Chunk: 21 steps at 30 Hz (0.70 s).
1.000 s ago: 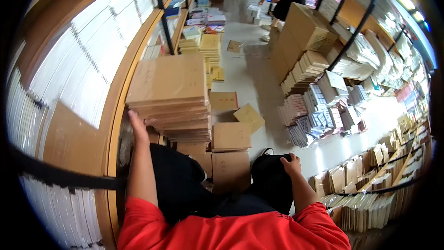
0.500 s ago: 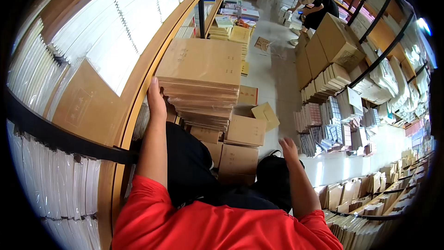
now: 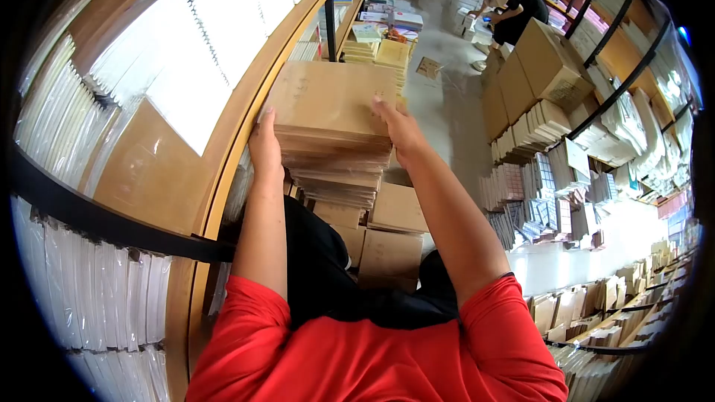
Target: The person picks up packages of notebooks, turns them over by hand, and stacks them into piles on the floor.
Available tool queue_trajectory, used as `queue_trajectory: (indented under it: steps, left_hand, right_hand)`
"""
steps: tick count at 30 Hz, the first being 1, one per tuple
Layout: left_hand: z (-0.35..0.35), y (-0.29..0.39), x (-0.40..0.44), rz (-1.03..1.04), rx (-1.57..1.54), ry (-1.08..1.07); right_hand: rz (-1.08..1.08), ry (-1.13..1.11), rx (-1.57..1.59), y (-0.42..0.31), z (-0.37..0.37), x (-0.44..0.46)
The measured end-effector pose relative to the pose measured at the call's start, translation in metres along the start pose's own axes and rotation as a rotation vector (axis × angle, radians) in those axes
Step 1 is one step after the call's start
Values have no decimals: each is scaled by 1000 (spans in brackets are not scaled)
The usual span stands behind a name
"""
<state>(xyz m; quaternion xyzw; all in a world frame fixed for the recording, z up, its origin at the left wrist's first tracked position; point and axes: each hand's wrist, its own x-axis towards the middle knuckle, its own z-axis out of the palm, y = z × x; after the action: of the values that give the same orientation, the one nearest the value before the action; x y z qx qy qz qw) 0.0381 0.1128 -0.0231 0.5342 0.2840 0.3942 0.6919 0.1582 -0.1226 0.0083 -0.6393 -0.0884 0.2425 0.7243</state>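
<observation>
A tall pile of brown kraft-covered books (image 3: 328, 100), some in clear plastic wrap, stands in front of me beside the left shelf. My left hand (image 3: 266, 141) grips the pile's near left edge, with its thumb up along the side. At the near right corner my right hand (image 3: 396, 125) has its fingers over the edge of the top cover. Both hands hold the upper part of the pile between them; the fingertips underneath are hidden. Lower brown stacks (image 3: 391, 253) stand below, between my knees.
A wooden shelf (image 3: 246, 123) full of white wrapped books runs along my left. Cardboard boxes (image 3: 547, 63) and bundled books (image 3: 532, 186) line the aisle's right side. Farther up the aisle, another person (image 3: 514, 4) bends over some items. A flat brown piece (image 3: 428, 68) lies on the floor.
My right hand has come up from beside my right knee onto the pile's right corner. My left hand stays at the left edge. The view has shifted slightly.
</observation>
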Motion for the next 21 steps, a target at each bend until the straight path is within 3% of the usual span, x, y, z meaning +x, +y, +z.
queue_trajectory:
  steps: [6,13,17,21]
  left_hand:
    - [-2,8,-29,-34,226,4]
    - [-14,20,-83,-74,174,25]
    - [-43,28,-113,-119,8,-132]
    - [-65,61,-123,-334,-8,-253]
  right_hand:
    - [71,-1,144,4,-13,0]
    - [110,-48,191,-5,-19,-54]
    - [84,-83,230,6,-28,-91]
    - [120,-79,275,-3,-33,-125]
